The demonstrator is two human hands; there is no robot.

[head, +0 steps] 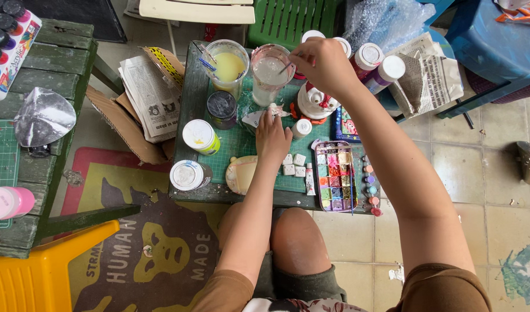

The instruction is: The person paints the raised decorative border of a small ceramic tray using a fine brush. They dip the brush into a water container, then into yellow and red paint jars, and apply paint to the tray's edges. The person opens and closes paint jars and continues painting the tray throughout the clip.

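Bare knees tucked under the small green table (191, 104), left hand (272, 138) presses flat fingers steadying a small white clay piece (259, 118), while right hand (323, 65) pinches a thin brush (286, 67), dipping it into the clear plastic cup of cloudy water (270, 72).

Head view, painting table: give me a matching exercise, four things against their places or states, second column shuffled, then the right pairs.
Things:
1. right hand
2. left hand
3. paint palette
4. yellow-liquid cup

Places or states:
A. lies at the table's right front edge
B. holds a thin brush over the cloudy water cup
C. stands at the table's far edge, left of the water cup
D. rests on the green mat, fingers on a small white piece

Pairs: 1-B, 2-D, 3-A, 4-C
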